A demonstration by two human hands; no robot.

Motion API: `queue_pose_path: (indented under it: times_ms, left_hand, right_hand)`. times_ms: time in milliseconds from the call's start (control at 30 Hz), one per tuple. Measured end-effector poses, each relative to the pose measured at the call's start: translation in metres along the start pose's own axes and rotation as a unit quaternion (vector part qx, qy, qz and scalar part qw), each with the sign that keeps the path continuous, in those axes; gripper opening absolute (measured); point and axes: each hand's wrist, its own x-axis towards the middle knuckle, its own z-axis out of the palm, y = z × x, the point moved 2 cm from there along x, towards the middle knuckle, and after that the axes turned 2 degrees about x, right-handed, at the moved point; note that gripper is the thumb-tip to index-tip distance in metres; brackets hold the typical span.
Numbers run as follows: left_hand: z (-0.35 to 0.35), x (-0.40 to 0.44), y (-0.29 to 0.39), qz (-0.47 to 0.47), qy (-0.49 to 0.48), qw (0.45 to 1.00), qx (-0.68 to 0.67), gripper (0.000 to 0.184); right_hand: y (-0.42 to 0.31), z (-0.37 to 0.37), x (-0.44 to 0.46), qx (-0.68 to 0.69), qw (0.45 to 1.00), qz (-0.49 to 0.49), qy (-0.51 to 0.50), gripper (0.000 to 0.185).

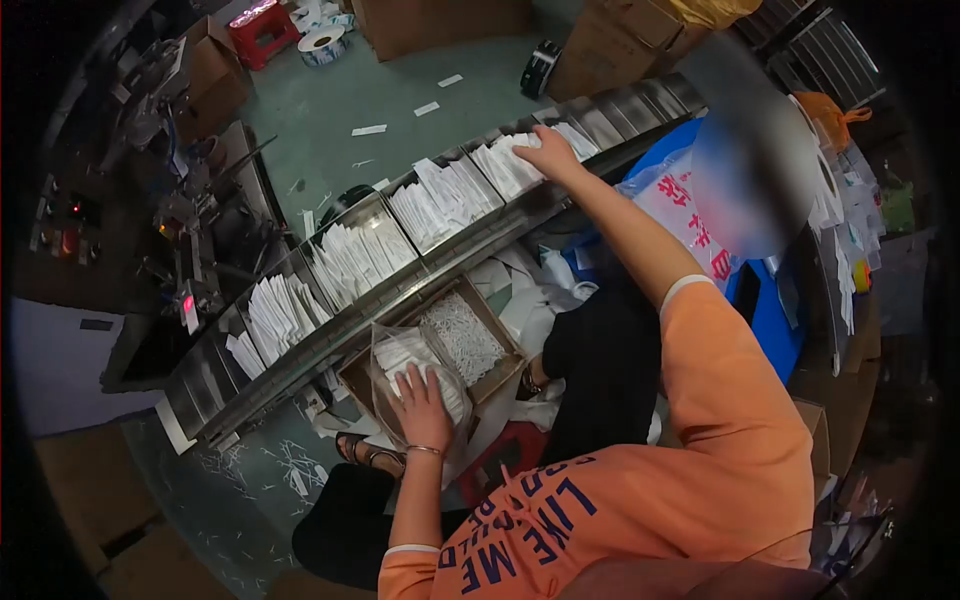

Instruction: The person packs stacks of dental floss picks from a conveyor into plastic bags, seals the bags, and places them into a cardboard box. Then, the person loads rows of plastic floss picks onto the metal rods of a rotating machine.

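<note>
In the head view the hands are well apart. The left hand (422, 405) is spread, fingers parted, on a clear bag (402, 345) of white pieces; the bag lies in a cardboard box (495, 378), with loose white pieces (462, 338) just beside it. Ahead and well to its right, the right hand (552, 157) touches a row of white packets (505, 165) in a compartment of the metal trough (640, 115); whether its fingers close on any, I cannot tell. More packet rows fill compartments to that hand's left, their print too small to read. Between the arms and nearer the body, the orange shirt (740, 400) reads "LIKE ME", with further dark letters broken by folds. Right of the right hand, a plastic bag (690, 225) carries large red characters, not clearly legible. Far beyond the left hand, a roll (323, 45) shows blue-green marks, unreadable here.
</note>
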Motion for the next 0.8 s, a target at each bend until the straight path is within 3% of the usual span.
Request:
queue_pose_path:
  times_ms: [33,100,167,200,267,300,367,500,567,633,667,800]
  left_hand:
    - [0.009,0.002,0.004,0.0,-0.036,0.999,0.031,0.062]
    - [0.029,0.01,0.003,-0.02,-0.063,0.996,0.054,0.064]
    - [0.032,0.01,0.006,-0.009,-0.046,0.994,0.1,0.057]
    - [0.026,0.009,0.008,-0.009,-0.051,0.993,0.103,0.057]
    - [0.007,0.006,0.008,-0.014,0.007,0.999,0.031,0.062]
    - [-0.012,0.003,0.01,-0.016,0.006,0.999,0.033,0.062]
    - [-0.053,-0.006,0.014,-0.023,0.001,0.992,-0.121,0.073]
    - [-0.067,-0.03,0.01,-0.006,0.112,0.979,-0.172,0.075]
    - [-0.072,-0.04,0.005,-0.019,0.176,0.96,-0.215,0.063]
    - [-0.078,-0.045,0.001,-0.039,0.197,0.955,-0.219,0.059]
    - [-0.08,-0.048,-0.003,-0.056,0.213,0.951,-0.218,0.054]
    - [-0.074,-0.052,-0.02,-0.075,0.252,0.937,-0.23,0.049]
  right_hand:
    - [0.008,-0.003,0.016,-0.03,0.993,0.059,-0.102,0.084]
    - [0.005,0.003,0.024,-0.039,0.984,0.081,-0.151,0.09]
    - [0.01,0.021,0.033,-0.101,0.954,0.118,-0.255,0.118]
    - [0.007,0.026,0.033,-0.098,0.953,0.121,-0.258,0.118]
    - [-0.001,0.033,0.034,-0.116,0.94,0.181,-0.266,0.136]
    - [0.002,0.04,0.038,-0.113,0.94,0.181,-0.267,0.136]
    - [0.018,0.061,0.048,-0.07,0.915,0.235,-0.321,0.145]
    - [0.023,0.073,0.053,-0.015,0.897,0.29,-0.333,0.142]
    - [0.02,0.076,0.039,0.082,0.9,0.305,-0.301,0.131]
    - [-0.014,0.063,0.023,-0.172,0.915,0.298,-0.21,0.118]
    - [-0.02,0.058,0.019,-0.152,0.933,0.276,-0.176,0.104]
    - [-0.019,0.06,0.024,-0.134,0.951,0.215,-0.18,0.093]
